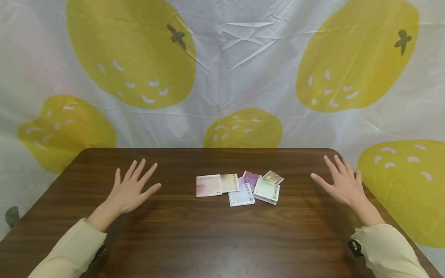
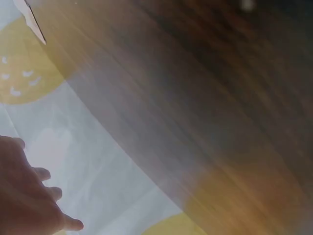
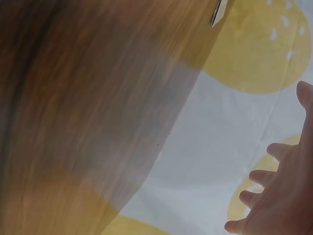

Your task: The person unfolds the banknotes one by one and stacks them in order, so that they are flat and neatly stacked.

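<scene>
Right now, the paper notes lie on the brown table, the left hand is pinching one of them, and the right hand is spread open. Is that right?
Not quite: the left hand is pinching nothing. The head view shows it spread open, away from the paper notes on the brown table. The right hand is indeed spread open.

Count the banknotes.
6 visible: pink note leftmost, yellow note to its right, blue note central, purple note behind it, green note right of blue, brown note behind green; overlaps may hide more.

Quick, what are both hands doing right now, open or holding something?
Left hand: open, fingers spread, holding nothing.
Right hand: open, fingers spread, holding nothing.
</scene>
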Available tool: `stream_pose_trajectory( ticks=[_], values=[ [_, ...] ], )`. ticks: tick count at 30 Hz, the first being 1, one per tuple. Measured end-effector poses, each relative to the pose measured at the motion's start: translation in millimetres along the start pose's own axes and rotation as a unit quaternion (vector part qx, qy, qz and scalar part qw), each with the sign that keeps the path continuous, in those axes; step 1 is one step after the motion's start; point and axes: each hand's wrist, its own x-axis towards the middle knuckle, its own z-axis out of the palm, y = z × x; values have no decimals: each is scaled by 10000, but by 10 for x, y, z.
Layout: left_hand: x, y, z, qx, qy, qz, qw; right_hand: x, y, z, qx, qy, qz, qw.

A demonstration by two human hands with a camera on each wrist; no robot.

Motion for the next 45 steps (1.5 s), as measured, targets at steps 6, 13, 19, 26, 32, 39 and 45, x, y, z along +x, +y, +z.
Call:
stream_pose_trajectory(
  ticks=[6,13,19,26,32,39,45],
  values=[
    [34,85,-8,18,-6,104,9999,48,-134,39,28,-13,-75,10000],
    [86,153,24,84,-9,245,9997,114,-290,124,32,-87,-213,9997],
    [136,200,78,188,-51,352,9992,174,-405,246,-45,-182,-423,9989],
    [185,274,138,203,-82,493,9985,230,-557,384,-14,-210,-710,9973],
    [224,326,197,280,-72,623,9976,274,-696,476,-70,-290,-974,9948],
    [280,399,257,306,-88,775,9965,319,-900,582,-63,-313,-1288,9912],
    [327,461,301,301,-105,933,9951,358,-1088,644,65,-304,-1460,9888]
  ],
)
